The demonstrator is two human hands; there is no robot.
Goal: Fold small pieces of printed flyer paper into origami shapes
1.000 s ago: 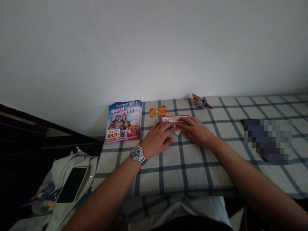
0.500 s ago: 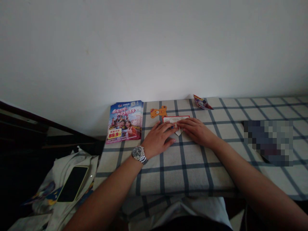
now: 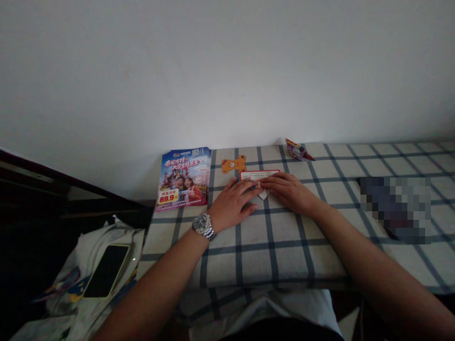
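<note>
A folded paper (image 3: 259, 174), white with fine print and a red edge, lies on the checked tablecloth. Its lower end comes to a white point (image 3: 263, 194). My left hand (image 3: 234, 201), with a metal watch (image 3: 204, 225) at its wrist, rests on the paper's left part; its fingers are stretched out and its thumb stands apart on the cloth. Pressed together, the fingers of my right hand (image 3: 289, 193) hold the paper at its middle and right; that thumb is hidden. Both hands' fingertips meet near the middle of the paper and cover much of it.
Left of my hands lies a stack of colourful flyers (image 3: 183, 180). A folded printed paper piece (image 3: 298, 150) stands near the wall. A dark, pixelated object (image 3: 391, 208) lies at the right. Below the table's left edge, a phone (image 3: 106, 271) rests on white bags (image 3: 88, 241).
Both hands stay on the folded paper with hardly any movement. The whole view has shifted very slightly.
</note>
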